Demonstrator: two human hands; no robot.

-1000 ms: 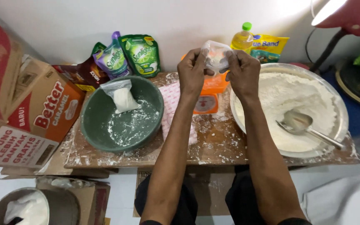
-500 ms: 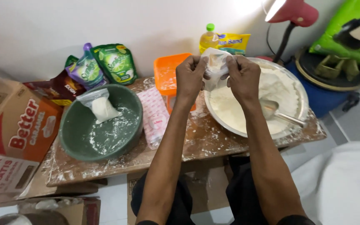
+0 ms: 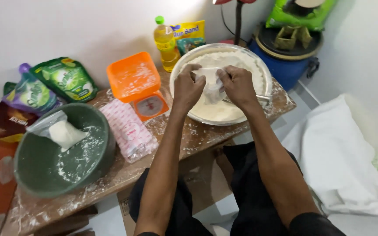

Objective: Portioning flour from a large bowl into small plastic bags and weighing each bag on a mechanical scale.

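Both hands grip one small clear plastic bag [image 3: 211, 83] with white powder in it, held over a wide metal bowl [image 3: 265, 72] full of flour. My left hand [image 3: 188, 88] pinches the bag's left edge and my right hand [image 3: 238, 85] its right edge. A metal spoon [image 3: 265, 98] lies in the flour, mostly hidden behind my right hand.
On the floured wooden table [image 3: 197, 140] stand an orange kitchen scale [image 3: 138, 85], a pink packet [image 3: 127, 129], and a green bowl [image 3: 60, 150] with a filled plastic bag [image 3: 62, 131]. Pouches [image 3: 64, 78] and an oil bottle [image 3: 165, 43] line the wall. A blue barrel [image 3: 287, 65] and white cloth [image 3: 342, 153] are at right.
The view has swung right and closer. My hands have carried the bag from above the scale to over the flour bowl, still gripping it.
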